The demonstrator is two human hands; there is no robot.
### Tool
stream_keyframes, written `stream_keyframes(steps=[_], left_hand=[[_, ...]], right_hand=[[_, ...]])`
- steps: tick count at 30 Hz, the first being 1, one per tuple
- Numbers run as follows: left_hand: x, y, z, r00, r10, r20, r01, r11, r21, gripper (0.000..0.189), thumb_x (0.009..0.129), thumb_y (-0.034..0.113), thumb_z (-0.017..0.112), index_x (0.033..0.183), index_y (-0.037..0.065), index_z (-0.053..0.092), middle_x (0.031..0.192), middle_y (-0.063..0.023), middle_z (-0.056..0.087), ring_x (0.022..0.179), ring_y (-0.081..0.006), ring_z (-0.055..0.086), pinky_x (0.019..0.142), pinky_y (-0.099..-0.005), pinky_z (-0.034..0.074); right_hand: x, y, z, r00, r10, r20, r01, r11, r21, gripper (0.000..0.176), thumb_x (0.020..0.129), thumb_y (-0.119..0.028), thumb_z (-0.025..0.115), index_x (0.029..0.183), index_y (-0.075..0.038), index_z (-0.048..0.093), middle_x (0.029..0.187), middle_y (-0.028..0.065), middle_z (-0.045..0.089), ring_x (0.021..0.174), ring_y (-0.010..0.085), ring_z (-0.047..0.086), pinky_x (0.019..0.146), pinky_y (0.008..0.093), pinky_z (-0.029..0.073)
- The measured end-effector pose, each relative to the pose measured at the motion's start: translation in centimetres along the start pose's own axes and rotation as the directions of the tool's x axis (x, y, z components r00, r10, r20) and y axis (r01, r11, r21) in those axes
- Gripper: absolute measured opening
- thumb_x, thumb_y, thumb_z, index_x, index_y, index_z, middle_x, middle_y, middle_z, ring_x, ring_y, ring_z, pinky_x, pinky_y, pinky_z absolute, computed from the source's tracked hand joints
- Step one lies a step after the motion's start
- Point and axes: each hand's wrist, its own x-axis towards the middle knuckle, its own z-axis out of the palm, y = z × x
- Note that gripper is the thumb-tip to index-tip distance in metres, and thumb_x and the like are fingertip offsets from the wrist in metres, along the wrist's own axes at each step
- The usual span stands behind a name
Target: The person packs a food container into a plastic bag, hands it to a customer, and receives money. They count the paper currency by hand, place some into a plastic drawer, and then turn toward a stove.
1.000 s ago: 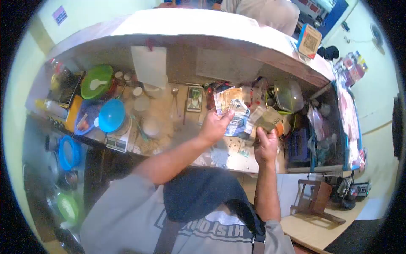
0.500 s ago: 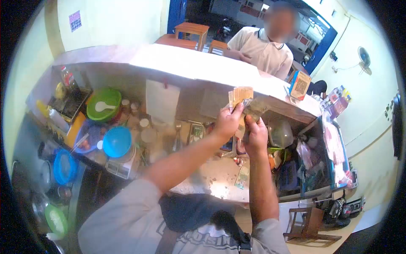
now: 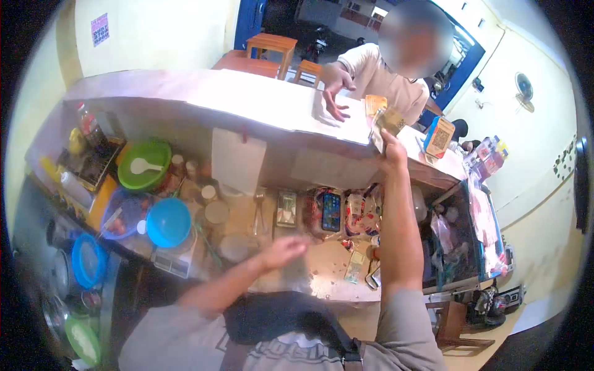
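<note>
My right hand (image 3: pixel 393 150) reaches over the counter and grips a bunch of banknotes (image 3: pixel 390 121). Orange-yellow notes (image 3: pixel 375 104) show at the far side of that bunch. My left hand (image 3: pixel 288 251), blurred, is low over the work shelf with its fingers closed. A smeared greyish patch hangs just below it, and I cannot make out what it is. Across the counter (image 3: pixel 272 99), another person's hand (image 3: pixel 336 93) is held out with fingers spread, apart from the notes. A phone (image 3: pixel 331 210) lies in a patterned tray beneath my right forearm.
A green banknote (image 3: pixel 354 267) lies on the shelf near a second framed green item (image 3: pixel 286 208). To the left are a blue bowl (image 3: pixel 168 222) on a scale and a green basin (image 3: pixel 144 166) with a white scoop. A QR-code stand (image 3: pixel 439 137) is on the counter's right.
My hands have separated: the right has moved up and forward with the banknotes, the left down and back toward me. The other person's hand has come forward over the counter.
</note>
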Motion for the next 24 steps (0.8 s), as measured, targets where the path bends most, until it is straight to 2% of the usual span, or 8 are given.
stream_keyframes(steps=[2, 6, 10, 17, 19, 20, 22, 24], left_hand=[[-3.7, -6.9, -0.9, 0.978, -0.133, 0.159, 0.128, 0.991, 0.044, 0.041, 0.091, 0.029, 0.052, 0.122, 0.004, 0.049, 0.116, -0.0083, 0.056, 0.107, -0.0170, 0.052, 0.094, -0.0330, 0.040], [-11.8, -10.8, -1.5, 0.937, -0.339, 0.088, 0.337, 0.941, 0.045, 0.040, 0.092, 0.031, 0.049, 0.121, 0.003, 0.052, 0.118, -0.0072, 0.056, 0.110, -0.0161, 0.050, 0.097, -0.0323, 0.036], [-15.0, -15.0, -2.7, 0.916, -0.400, -0.013, 0.399, 0.915, -0.063, 0.036, 0.093, 0.028, 0.046, 0.118, 0.003, 0.055, 0.118, -0.0067, 0.056, 0.110, -0.0148, 0.049, 0.098, -0.0296, 0.035], [-14.9, -10.6, -2.3, 0.875, -0.485, 0.008, 0.473, 0.849, -0.236, 0.035, 0.094, 0.024, 0.045, 0.119, 0.000, 0.053, 0.118, -0.0071, 0.056, 0.108, -0.0161, 0.051, 0.095, -0.0292, 0.038], [-15.8, -13.0, -2.5, 0.861, -0.503, 0.076, 0.477, 0.745, -0.467, 0.034, 0.094, 0.023, 0.045, 0.117, 0.000, 0.053, 0.117, -0.0076, 0.056, 0.107, -0.0161, 0.051, 0.095, -0.0290, 0.038], [-15.8, -11.5, -2.7, 0.878, -0.478, 0.005, 0.468, 0.858, -0.213, 0.034, 0.094, 0.023, 0.045, 0.118, -0.001, 0.053, 0.116, -0.0079, 0.056, 0.107, -0.0166, 0.051, 0.095, -0.0294, 0.038], [-15.8, -8.2, -1.8, 0.948, -0.317, -0.006, 0.316, 0.944, 0.100, 0.035, 0.094, 0.023, 0.045, 0.118, -0.001, 0.052, 0.116, -0.0081, 0.057, 0.107, -0.0165, 0.051, 0.095, -0.0298, 0.038], [-15.4, -8.2, -1.5, 0.890, -0.456, 0.022, 0.454, 0.879, -0.143, 0.036, 0.094, 0.023, 0.044, 0.119, -0.001, 0.052, 0.116, -0.0081, 0.057, 0.107, -0.0165, 0.051, 0.095, -0.0299, 0.037]], right_hand=[[0.7, -0.6, 1.3, 1.000, -0.015, -0.004, 0.015, 0.997, 0.080, 0.020, 0.088, -0.013, 0.050, 0.103, 0.000, 0.056, 0.091, 0.0075, 0.063, 0.080, 0.0191, 0.062, 0.069, 0.0334, 0.052], [3.4, -0.7, 3.1, 0.989, -0.023, -0.146, -0.001, 0.986, -0.167, 0.022, 0.083, -0.012, 0.056, 0.100, 0.003, 0.057, 0.087, 0.0100, 0.063, 0.071, 0.0212, 0.062, 0.062, 0.0351, 0.052], [6.3, 0.3, 3.5, 0.985, 0.049, -0.168, -0.070, 0.990, -0.123, 0.024, 0.081, -0.015, 0.060, 0.097, 0.003, 0.058, 0.083, 0.0100, 0.062, 0.065, 0.0209, 0.061, 0.057, 0.0330, 0.051], [4.9, -0.9, 2.9, 0.993, -0.011, -0.120, -0.025, 0.956, -0.293, 0.028, 0.086, -0.026, 0.059, 0.096, 0.000, 0.056, 0.079, 0.0086, 0.060, 0.070, 0.0175, 0.059, 0.054, 0.0323, 0.052], [0.7, -2.0, 0.3, 0.974, -0.218, -0.054, 0.158, 0.835, -0.526, 0.033, 0.088, -0.027, 0.055, 0.107, -0.001, 0.055, 0.081, 0.0072, 0.059, 0.074, 0.0156, 0.059, 0.059, 0.0303, 0.052], [-3.5, -3.0, -0.3, 0.919, -0.391, 0.050, 0.333, 0.702, -0.630, 0.036, 0.089, -0.028, 0.054, 0.113, -0.001, 0.054, 0.081, 0.0061, 0.059, 0.075, 0.0149, 0.059, 0.062, 0.0288, 0.051], [-10.7, -4.5, -5.6, 0.942, -0.329, 0.060, 0.260, 0.608, -0.750, 0.043, 0.089, -0.030, 0.052, 0.120, -0.001, 0.050, 0.081, 0.0052, 0.059, 0.071, 0.0132, 0.057, 0.062, 0.0247, 0.048], [-18.4, -3.8, -11.7, 0.980, -0.145, -0.137, 0.030, 0.786, -0.618, 0.041, 0.089, -0.030, 0.053, 0.117, 0.000, 0.052, 0.082, 0.0048, 0.059, 0.068, 0.0106, 0.055, 0.058, 0.0222, 0.045]])
